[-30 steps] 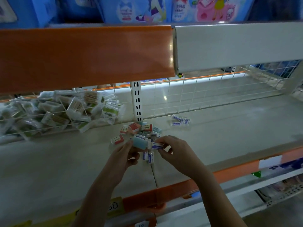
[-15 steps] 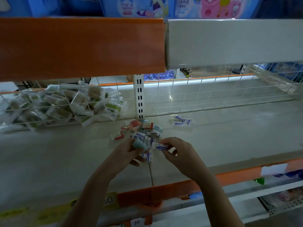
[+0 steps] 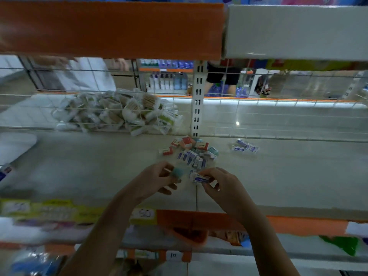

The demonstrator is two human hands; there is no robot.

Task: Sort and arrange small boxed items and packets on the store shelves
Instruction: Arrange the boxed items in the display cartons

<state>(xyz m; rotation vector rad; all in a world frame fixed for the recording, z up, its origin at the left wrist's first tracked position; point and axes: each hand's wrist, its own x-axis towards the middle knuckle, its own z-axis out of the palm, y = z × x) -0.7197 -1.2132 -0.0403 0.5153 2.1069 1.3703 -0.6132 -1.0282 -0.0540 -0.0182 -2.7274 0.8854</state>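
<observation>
A heap of small boxes (image 3: 192, 153), red-and-white, teal and blue-and-white, lies on the pale shelf board (image 3: 99, 168) in front of the slotted upright. My left hand (image 3: 154, 181) grips a small teal box (image 3: 177, 172) just in front of the heap. My right hand (image 3: 223, 185) pinches a white box with a blue label (image 3: 200, 178) beside it. The two hands are close together, nearly touching. Three blue-and-white boxes (image 3: 246, 147) lie apart to the right on the shelf.
Behind a wire divider (image 3: 99, 110), a pile of clear cotton-swab packets (image 3: 121, 113) fills the back left. The slotted white upright (image 3: 197, 100) stands at the middle. An orange and white shelf front (image 3: 111, 28) hangs overhead. A person's legs (image 3: 223, 80) show in the aisle beyond.
The view has dropped and tilted, showing the aisle behind the shelf. Both hands stay by the heap, still holding their boxes, a little closer together.
</observation>
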